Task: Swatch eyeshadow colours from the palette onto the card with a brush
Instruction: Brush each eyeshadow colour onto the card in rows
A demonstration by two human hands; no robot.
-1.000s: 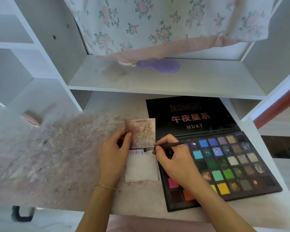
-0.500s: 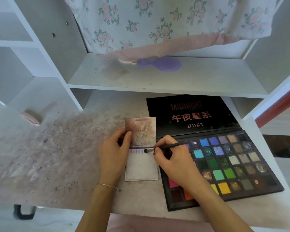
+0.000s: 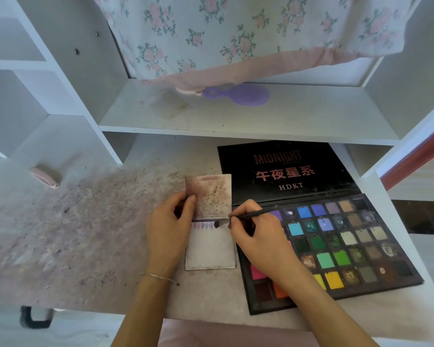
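My brush tip has slid further left along the card since a moment ago, and its bristles now touch the right end of the row of pale purple strokes near the card's upper edge. My right hand pinches the brush handle between thumb and fingertips, fingers curled, with its heel over the palette. My left hand has not shifted: its thumb and fingers grip the left edge of the card where a stained flap stands up from it, holding that flap back. The card lies flat on the desk, its right edge just beside the palette, which sits open to the card's right with its black lid laid back, behind the flap and to its right. The colour pans show blues and purples at the far rows, greens in the middle, yellow, orange and pink nearest me. Left of the card the desk is smeared with dusty pink and dark powder specks. A thin bracelet circles my left wrist. Beyond the card, on the shelf above the desk, lies a purple hairbrush partly under a floral cloth
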